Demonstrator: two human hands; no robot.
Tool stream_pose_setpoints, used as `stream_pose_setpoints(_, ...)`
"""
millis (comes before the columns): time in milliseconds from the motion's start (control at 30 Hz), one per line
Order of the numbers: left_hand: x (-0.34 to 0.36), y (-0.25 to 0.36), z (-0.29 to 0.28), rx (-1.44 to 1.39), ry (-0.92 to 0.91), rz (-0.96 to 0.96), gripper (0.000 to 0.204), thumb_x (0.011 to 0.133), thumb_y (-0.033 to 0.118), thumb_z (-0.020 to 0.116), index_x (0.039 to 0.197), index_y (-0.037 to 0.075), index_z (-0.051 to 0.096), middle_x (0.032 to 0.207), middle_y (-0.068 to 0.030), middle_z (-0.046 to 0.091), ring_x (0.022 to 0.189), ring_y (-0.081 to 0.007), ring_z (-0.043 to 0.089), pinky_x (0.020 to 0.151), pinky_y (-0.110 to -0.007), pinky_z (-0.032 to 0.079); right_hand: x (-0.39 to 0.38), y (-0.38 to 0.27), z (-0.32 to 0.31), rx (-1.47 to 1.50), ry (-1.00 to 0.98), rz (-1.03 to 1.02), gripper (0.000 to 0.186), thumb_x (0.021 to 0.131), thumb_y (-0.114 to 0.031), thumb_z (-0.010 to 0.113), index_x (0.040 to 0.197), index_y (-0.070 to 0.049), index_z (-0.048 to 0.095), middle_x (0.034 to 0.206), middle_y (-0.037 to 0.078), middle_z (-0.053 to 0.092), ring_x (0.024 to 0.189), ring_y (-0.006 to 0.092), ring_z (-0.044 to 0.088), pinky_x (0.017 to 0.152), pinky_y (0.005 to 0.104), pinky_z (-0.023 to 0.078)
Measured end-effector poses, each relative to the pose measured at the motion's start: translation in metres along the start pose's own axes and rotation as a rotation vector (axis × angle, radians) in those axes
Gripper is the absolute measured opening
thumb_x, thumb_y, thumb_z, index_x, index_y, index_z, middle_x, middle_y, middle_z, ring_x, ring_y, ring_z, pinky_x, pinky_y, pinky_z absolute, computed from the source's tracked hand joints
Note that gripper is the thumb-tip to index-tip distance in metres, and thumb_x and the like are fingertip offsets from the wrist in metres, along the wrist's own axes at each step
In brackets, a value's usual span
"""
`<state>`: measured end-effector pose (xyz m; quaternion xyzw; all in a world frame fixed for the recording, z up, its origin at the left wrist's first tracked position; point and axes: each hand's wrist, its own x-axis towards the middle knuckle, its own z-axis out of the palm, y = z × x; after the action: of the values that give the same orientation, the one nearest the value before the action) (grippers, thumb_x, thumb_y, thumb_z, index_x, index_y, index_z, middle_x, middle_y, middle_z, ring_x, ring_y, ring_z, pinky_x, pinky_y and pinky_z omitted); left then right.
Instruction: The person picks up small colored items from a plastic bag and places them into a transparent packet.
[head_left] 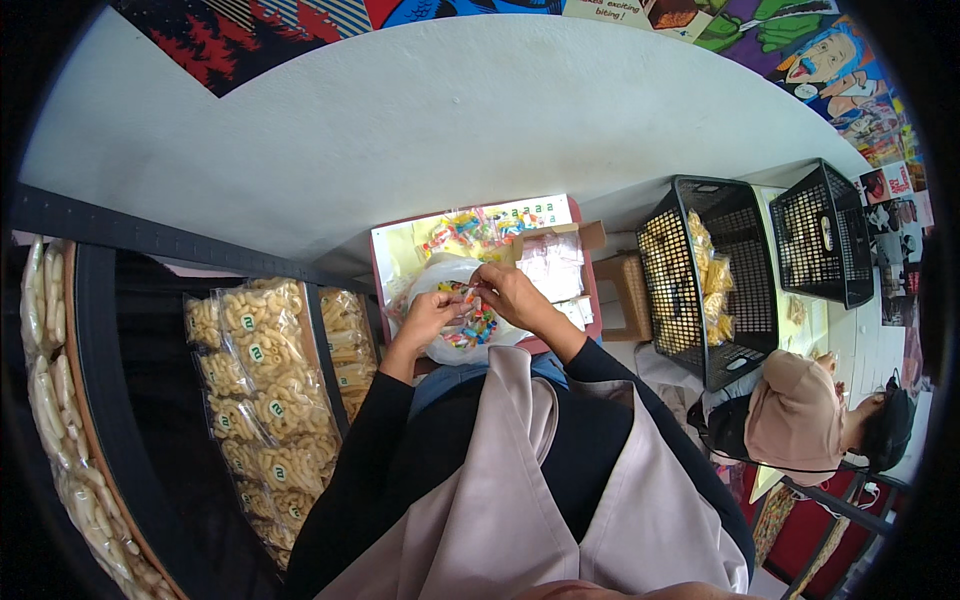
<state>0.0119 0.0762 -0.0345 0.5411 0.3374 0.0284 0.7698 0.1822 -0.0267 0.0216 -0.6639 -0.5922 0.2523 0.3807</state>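
Note:
My left hand [432, 314] and my right hand [508, 296] meet over a white plastic bag [448, 272]. Both are closed in a pinch, fingertips almost touching. Between them is something small with a bit of orange, too small to name. Inside the bag, just below my fingers, lies a heap of small colourful wrapped candies [478, 330]. Beyond the bag, several clear packets of colourful candies [470, 230] lie on the table [388, 250]. An open cardboard box [590, 236] to the right of my right hand holds a stack of clear plastic sleeves [549, 262].
On my left, shelves [95, 400] hold many bags of pale curled snacks [268, 350]. A black crate [715, 190] with yellow snack packets [715, 290] stands at the right, another black crate [822, 235] beyond it. A person [800, 415] in a cap sits at the far right.

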Motion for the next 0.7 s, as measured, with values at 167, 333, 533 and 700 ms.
stream_pose_setpoints(167,-0.005,0.006,0.004,-0.156,-0.041,-0.040,0.020,0.088,0.016,0.064,0.097,-0.001,0.064,0.088,-0.0017,0.065,0.078,-0.0085,0.061,0.067,-0.023,0.052,0.003,-0.009,-0.009,0.132,-0.134,0.160,0.013,0.079,-0.003,0.061,0.091,-0.001,0.060,0.081,0.017,0.061,0.080,0.0328,0.061,0.070,0.0378,0.048)
stream_pose_setpoints(333,-0.007,0.000,0.009,-0.144,-0.085,-0.115,0.019,0.087,0.018,0.065,0.096,0.001,0.065,0.084,0.0010,0.063,0.072,-0.0067,0.058,0.065,-0.021,0.049,-0.007,0.012,0.011,-0.011,-0.099,-0.055,0.014,0.076,-0.004,0.063,0.090,-0.001,0.061,0.082,0.017,0.061,0.081,0.0335,0.060,0.071,0.0386,0.048)
stream_pose_setpoints(533,-0.018,-0.014,0.007,-0.141,-0.035,-0.158,0.018,0.087,0.019,0.066,0.092,0.002,0.067,0.078,0.0016,0.062,0.069,-0.0051,0.055,0.065,-0.021,0.046,-0.021,0.013,0.027,0.038,-0.150,0.030,0.015,0.076,-0.006,0.062,0.089,0.000,0.063,0.086,0.019,0.061,0.087,0.0360,0.058,0.078,0.0419,0.046)
stream_pose_setpoints(700,-0.019,-0.045,0.002,-0.090,0.013,-0.127,0.019,0.087,0.019,0.065,0.091,0.001,0.069,0.078,0.0000,0.064,0.071,-0.0060,0.056,0.065,-0.023,0.045,-0.032,0.041,0.046,0.131,-0.400,0.026,0.016,0.080,-0.007,0.056,0.094,-0.001,0.061,0.101,0.021,0.060,0.093,0.0372,0.056,0.084,0.0430,0.045)
